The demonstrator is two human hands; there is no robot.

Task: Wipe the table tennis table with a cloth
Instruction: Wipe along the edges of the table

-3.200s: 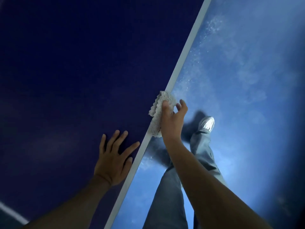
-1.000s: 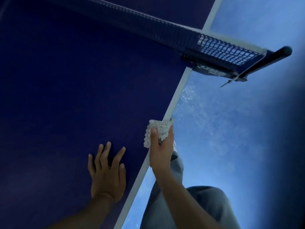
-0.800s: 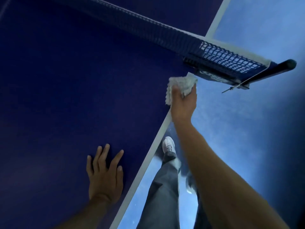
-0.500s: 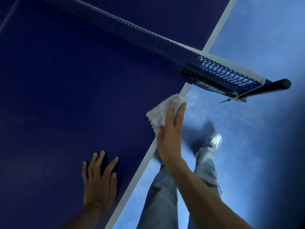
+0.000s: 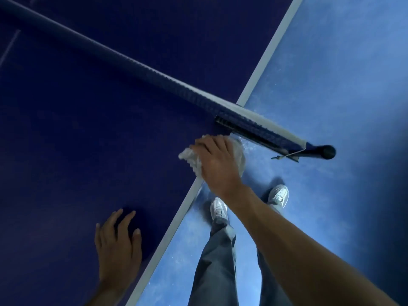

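Left hand (image 5: pixel 118 246), at the lower left, is laid palm down on the dark blue table (image 5: pixel 88 129) with its fingers straight and slightly spread; nothing is held in it. It is judged to be placed there as a brace, so that weight can be taken while the body is leaned along the side of the table. Just to its right the white edge line (image 5: pixel 167 235) is seen running up toward the net.

Further right, where that line is met by the near end of the net (image 5: pixel 154 74), the cloth (image 5: pixel 189 159) is pressed onto the table's edge. It lies under the right hand (image 5: pixel 217 164): a crumpled white wad is left showing at the hand's left side, and a blurred fold is seen past the hand's right side, out over the edge. The hand is set palm down on the cloth with its fingers bent round the far side of it, a hold judged to suit rubbing the corner beside the net. Whether the cloth touches the net's base cannot be told.

To the right, the net post (image 5: pixel 318 151) is seen projecting beyond the table over the lighter blue floor (image 5: pixel 331 85), on which two pale shoes (image 5: pixel 218 209) are planted.
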